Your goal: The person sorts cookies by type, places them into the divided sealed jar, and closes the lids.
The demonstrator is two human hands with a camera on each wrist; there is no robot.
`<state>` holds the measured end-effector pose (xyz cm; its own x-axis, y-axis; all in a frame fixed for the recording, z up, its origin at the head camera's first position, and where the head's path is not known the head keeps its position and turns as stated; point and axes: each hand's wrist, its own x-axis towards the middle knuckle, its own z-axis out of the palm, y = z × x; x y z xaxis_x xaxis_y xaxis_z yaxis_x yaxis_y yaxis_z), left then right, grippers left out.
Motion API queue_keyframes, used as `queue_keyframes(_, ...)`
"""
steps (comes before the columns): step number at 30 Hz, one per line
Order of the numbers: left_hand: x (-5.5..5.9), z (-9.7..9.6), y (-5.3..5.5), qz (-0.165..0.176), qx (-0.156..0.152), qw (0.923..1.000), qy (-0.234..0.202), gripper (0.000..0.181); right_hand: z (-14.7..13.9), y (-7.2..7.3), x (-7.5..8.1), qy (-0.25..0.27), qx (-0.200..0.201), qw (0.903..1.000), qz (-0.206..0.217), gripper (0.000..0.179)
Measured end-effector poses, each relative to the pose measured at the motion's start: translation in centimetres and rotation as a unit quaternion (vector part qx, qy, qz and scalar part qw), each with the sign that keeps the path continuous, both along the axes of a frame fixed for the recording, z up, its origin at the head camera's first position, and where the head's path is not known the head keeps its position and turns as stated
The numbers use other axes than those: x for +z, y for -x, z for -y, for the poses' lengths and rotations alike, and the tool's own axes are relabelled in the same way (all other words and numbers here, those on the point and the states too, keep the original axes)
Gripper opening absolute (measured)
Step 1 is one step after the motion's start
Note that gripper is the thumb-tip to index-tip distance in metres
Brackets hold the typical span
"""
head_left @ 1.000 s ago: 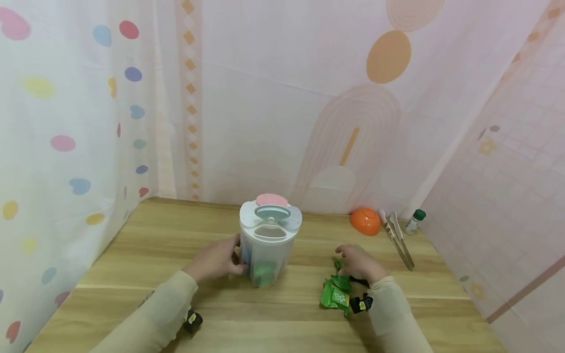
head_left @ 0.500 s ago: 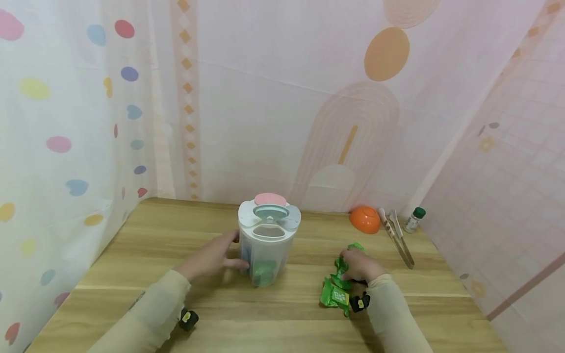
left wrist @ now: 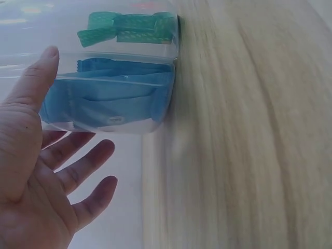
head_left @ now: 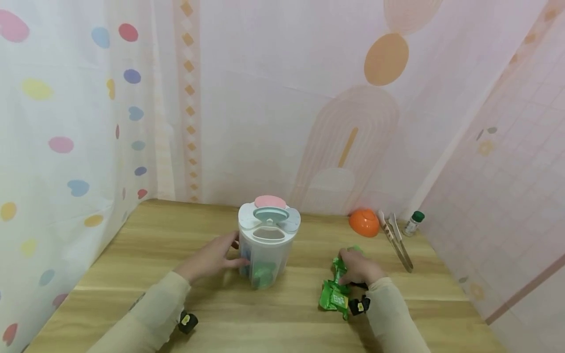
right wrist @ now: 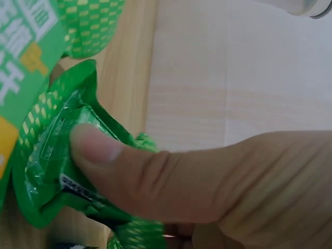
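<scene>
A clear lidded storage container (head_left: 271, 245) stands upright on the table, its front lid opening uncovered. Blue packets (left wrist: 109, 98) and a green wrapped candy (left wrist: 137, 27) show through its wall. My left hand (head_left: 209, 260) is at its left side. The thumb lies at the wall while the other fingers spread loosely behind. To the right, my right hand (head_left: 361, 267) pinches a green wrapped candy (right wrist: 57, 145), thumb on top and fingers mostly hidden beneath. Another green candy (head_left: 334, 296) lies just in front of it, and green wrapping (head_left: 356, 249) shows beyond the fingers.
An orange bowl (head_left: 364, 222), metal tongs (head_left: 399, 245) and a small green-capped bottle (head_left: 413, 223) sit at the back right of the wooden table (head_left: 273, 328). Patterned curtains (head_left: 265, 98) rise behind and on both sides.
My right hand has lowered onto the green candies, and its fingers have closed on one. The left hand has eased slightly left, its thumb straighter along the container.
</scene>
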<state>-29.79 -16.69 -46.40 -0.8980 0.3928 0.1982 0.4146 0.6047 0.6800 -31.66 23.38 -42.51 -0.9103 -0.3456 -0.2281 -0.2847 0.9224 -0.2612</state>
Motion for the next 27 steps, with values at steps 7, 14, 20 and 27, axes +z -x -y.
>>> queue_keyframes(7,0.0,-0.2,0.1,0.008,0.002,1.0,-0.004,0.066,0.0,-0.2,-0.4,0.068,-0.012,0.9976,0.012,0.048)
queue_keyframes(14,0.1,-0.1,0.2,0.015,0.008,0.9998,-0.007,0.067,0.5,0.6,-0.1,0.142,0.05,0.9882,-0.028,0.028)
queue_keyframes(20,0.1,-0.1,0.2,0.014,0.009,0.9998,-0.011,0.065,1.2,1.0,0.6,0.191,0.082,0.9748,-0.08,0.025)
queue_keyframes(27,-0.3,0.0,0.0,0.02,0.008,0.9997,-0.014,0.068,2.3,0.4,1.6,0.222,0.065,0.9627,-0.141,0.034)
